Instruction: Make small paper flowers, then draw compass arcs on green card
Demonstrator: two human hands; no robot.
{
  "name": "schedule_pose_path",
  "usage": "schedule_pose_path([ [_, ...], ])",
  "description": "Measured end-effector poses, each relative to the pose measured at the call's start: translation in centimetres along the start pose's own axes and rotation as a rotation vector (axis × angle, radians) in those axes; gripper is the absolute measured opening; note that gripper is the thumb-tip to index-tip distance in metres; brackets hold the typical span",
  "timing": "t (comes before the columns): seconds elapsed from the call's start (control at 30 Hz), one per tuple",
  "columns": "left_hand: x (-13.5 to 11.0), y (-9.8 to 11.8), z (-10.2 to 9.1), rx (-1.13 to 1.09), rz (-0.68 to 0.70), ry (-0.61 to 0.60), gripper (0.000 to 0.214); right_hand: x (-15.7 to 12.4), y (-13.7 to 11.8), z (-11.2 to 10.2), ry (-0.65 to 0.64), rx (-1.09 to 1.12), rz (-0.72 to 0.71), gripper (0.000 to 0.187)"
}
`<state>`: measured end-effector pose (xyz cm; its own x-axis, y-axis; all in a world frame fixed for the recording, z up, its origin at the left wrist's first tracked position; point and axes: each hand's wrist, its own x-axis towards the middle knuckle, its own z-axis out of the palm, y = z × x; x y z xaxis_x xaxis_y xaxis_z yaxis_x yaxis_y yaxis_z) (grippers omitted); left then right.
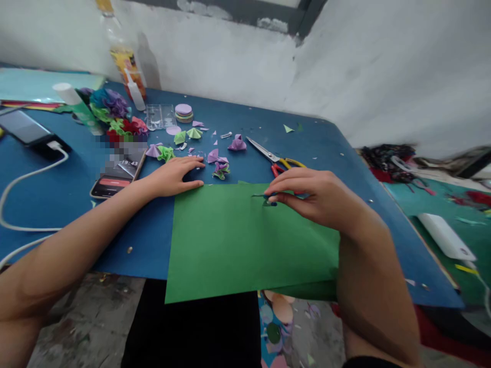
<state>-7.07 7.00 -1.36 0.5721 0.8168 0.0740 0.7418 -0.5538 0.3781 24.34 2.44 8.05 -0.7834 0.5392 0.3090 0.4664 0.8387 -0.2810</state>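
From where I stand, the person's left hand [172, 176] lies palm down at the far left corner of a green sheet [222, 240], its thumb and fingers spread, the thumb along the paper's edge. The right hand [320, 197] is over the sheet's far right part, thumb and fingertips pinching a small dark-blue tool [272, 199] with a thin metal part; I can't tell exactly what it is. The sheet lies on the blue table [318, 143], its near edge hanging out over the person's lap. Just beyond the right hand rest scissors [263, 150], blades pointing away to the left. Near the left hand's fingers sit crimped purple paper pieces [217, 157], and a lit phone [126, 166] lies beside the left forearm. Farther back, a bottle [126, 66] stands near the wall.
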Motion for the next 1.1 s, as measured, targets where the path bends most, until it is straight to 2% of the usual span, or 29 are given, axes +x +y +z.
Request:
schedule_pose_path([
  [0.07, 0.0, -0.1, 0.1, -0.004, 0.003, 0.008, 0.064, 0.5, -0.5, 0.7, 0.027, -0.056, -0.042, 0.016],
  [0.17, 0.0, -0.2, 0.2, -0.012, 0.016, 0.024, 0.063, 1.1, -0.7, 1.8, 0.101, -0.119, -0.027, 0.014],
  [0.4, 0.0, -0.3, 0.3, -0.009, 0.020, 0.022, 0.063, 1.2, -0.4, 2.6, 0.301, -0.043, 0.187, 0.014],
  [0.53, 0.1, -0.3, 0.3, -0.002, 0.015, 0.020, 0.063, 1.3, 0.2, 2.6, 0.326, 0.080, 0.300, 0.019],
  [0.67, 0.1, -0.3, 0.3, -0.004, 0.016, 0.019, 0.063, 1.1, 1.2, 2.0, 0.370, 0.146, 0.345, 0.026],
  [0.8, 0.0, -0.2, 0.3, -0.003, 0.013, 0.023, 0.063, 0.3, 2.2, 0.4, 0.428, 0.171, 0.403, 0.025],
  [0.93, 0.0, -0.1, 0.2, -0.009, 0.010, 0.019, 0.062, -0.6, 3.2, -0.7, 0.370, 0.234, 0.596, 0.020],
  [1.1, 0.0, -0.2, 0.2, -0.003, 0.010, 0.021, 0.062, -1.2, 3.8, -1.1, 0.372, 0.232, 0.676, 0.019],
])
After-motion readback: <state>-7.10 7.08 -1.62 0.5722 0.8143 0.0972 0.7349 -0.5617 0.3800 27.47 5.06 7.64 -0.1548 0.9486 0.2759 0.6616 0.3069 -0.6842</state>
